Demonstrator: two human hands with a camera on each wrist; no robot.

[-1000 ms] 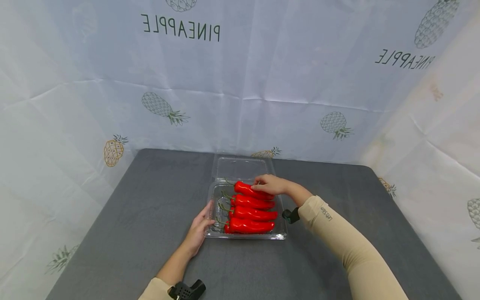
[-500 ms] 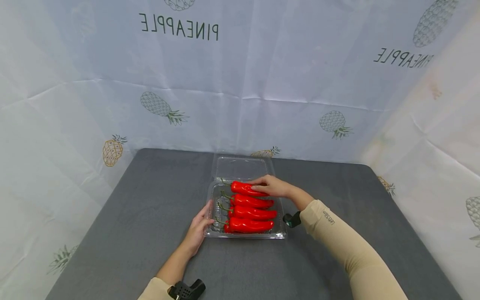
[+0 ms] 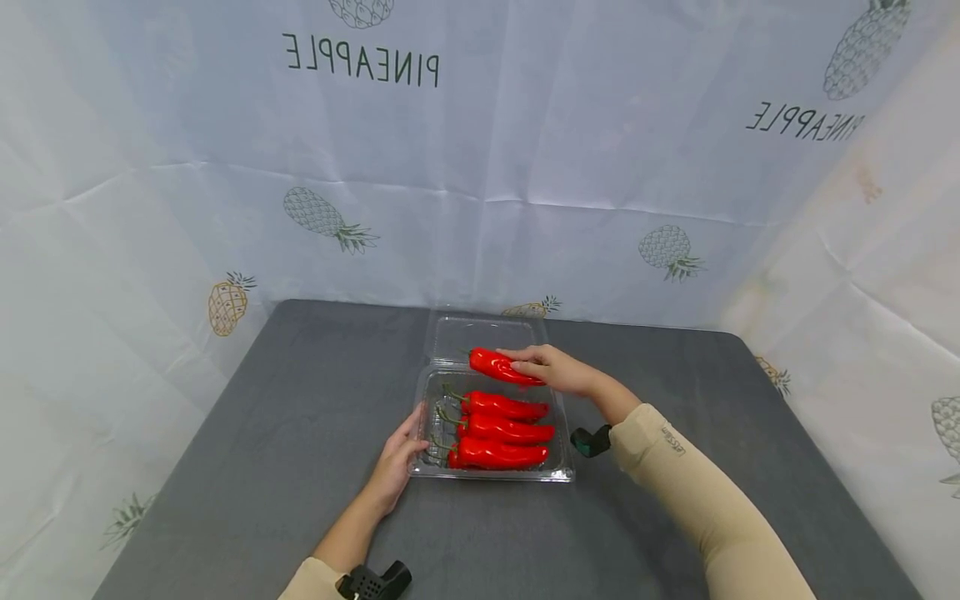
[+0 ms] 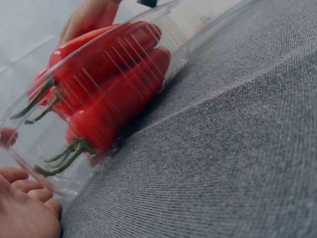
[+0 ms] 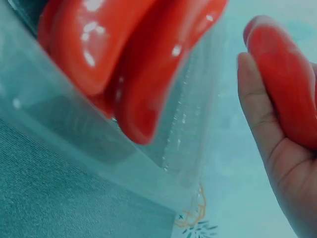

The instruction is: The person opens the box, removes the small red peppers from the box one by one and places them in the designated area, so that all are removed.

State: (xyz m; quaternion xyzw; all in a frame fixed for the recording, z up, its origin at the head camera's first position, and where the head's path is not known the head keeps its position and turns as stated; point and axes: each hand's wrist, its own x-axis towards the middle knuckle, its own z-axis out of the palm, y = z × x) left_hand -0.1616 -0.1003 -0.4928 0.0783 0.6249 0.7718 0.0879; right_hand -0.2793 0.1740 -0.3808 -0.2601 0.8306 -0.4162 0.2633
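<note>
A clear plastic clamshell box point(image 3: 567, 467) stands on the table with several red peppers point(image 3: 504, 428) lying side by side in it, green stems to the left. My left hand point(image 3: 393, 462) grips the left wall of the box, thumb over the rim and fingers on the outside. Over the back of the box, my right hand point(image 3: 558, 368) holds one red pepper point(image 3: 491, 364) by its tapered end. In the right wrist view this held pepper point(image 5: 285, 79) lies between thumb and fingers, raised apart from the peppers point(image 5: 148, 74) in the box.
The box's open lid point(image 3: 487, 335) lies back toward the curtain. A dark grey cloth covers the table point(image 3: 300, 400). Behind and at both sides hangs a white curtain point(image 3: 480, 150) printed with pineapples.
The rearmost pepper first slid slightly left under my right hand, then was lifted up out of the box in that hand's grip. My left hand has stayed on the box.
</note>
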